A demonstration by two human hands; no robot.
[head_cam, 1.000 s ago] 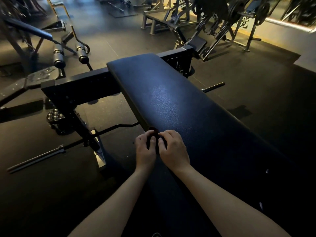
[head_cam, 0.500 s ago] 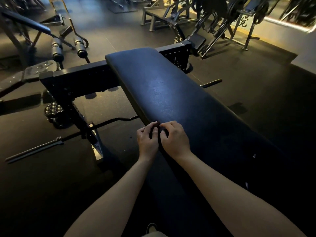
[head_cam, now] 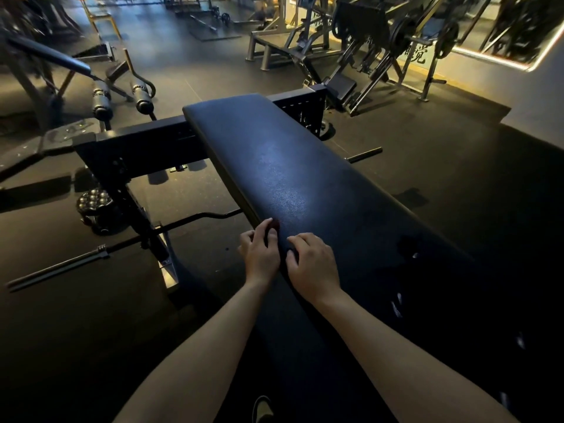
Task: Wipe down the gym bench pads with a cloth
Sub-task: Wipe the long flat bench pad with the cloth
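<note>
Pretty dim feed on my end. The main light is warm yellow spill from the LED strip (head_cam: pixel 540 61) around the wall mirror, top right. Something overhead also puts a soft bluish sheen on the middle of the bench pad (head_cam: pixel 283 178). The near end of the bench drops to almost pure black with a few tiny glints, and the floor (head_cam: pixel 76 331) lower left is crushed dark too. My left hand (head_cam: pixel 261 254) and right hand (head_cam: pixel 314 267) are lit evenly, no hard shadows. The cloth (head_cam: pixel 274 224) barely separates from the pad, I only get a dull reddish bit. The machines (head_cam: pixel 381 35) along the top are smeary, and the wide lens bends lines out there.
</note>
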